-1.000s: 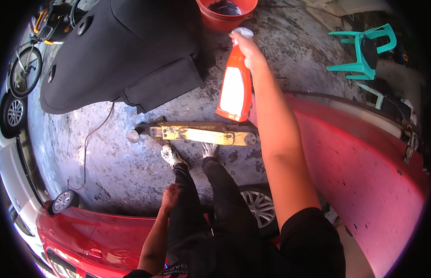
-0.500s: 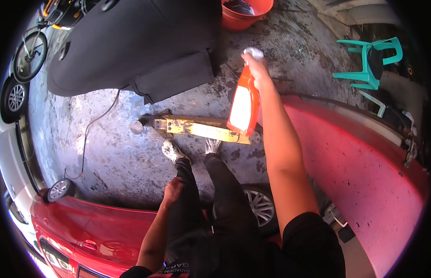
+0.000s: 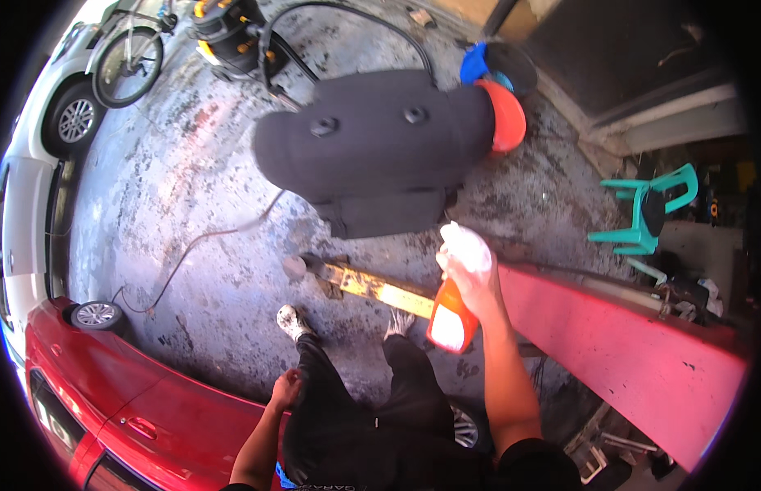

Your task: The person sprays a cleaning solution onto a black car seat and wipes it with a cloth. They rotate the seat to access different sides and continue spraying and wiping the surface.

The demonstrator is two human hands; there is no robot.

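Note:
My right hand (image 3: 477, 282) is wrapped round an orange spray bottle (image 3: 452, 315) with a white label and a white spray head (image 3: 467, 245). I hold the bottle in front of me, tilted, its top towards a black padded piece (image 3: 380, 151). That piece resembles a car seat back, with two round fittings on its surface and a flap along its near edge. Its support is hidden beneath it. My left hand (image 3: 288, 388) hangs low beside my left leg, fingers loosely curled, with nothing visible in them.
A yellow metal arm (image 3: 380, 290) lies low by my feet. Right of me stands a red post or beam (image 3: 617, 335); a red car (image 3: 143, 401) is at lower left. Beyond are a vacuum cleaner (image 3: 233, 37), a red bucket (image 3: 506, 119) and a green chair (image 3: 642, 213). A hose (image 3: 192, 241) crosses the floor.
My view has lifted and widened, so the black piece looks smaller and the vacuum cleaner shows. My right arm has drawn the spray bottle closer in. My left hand stays low by my leg.

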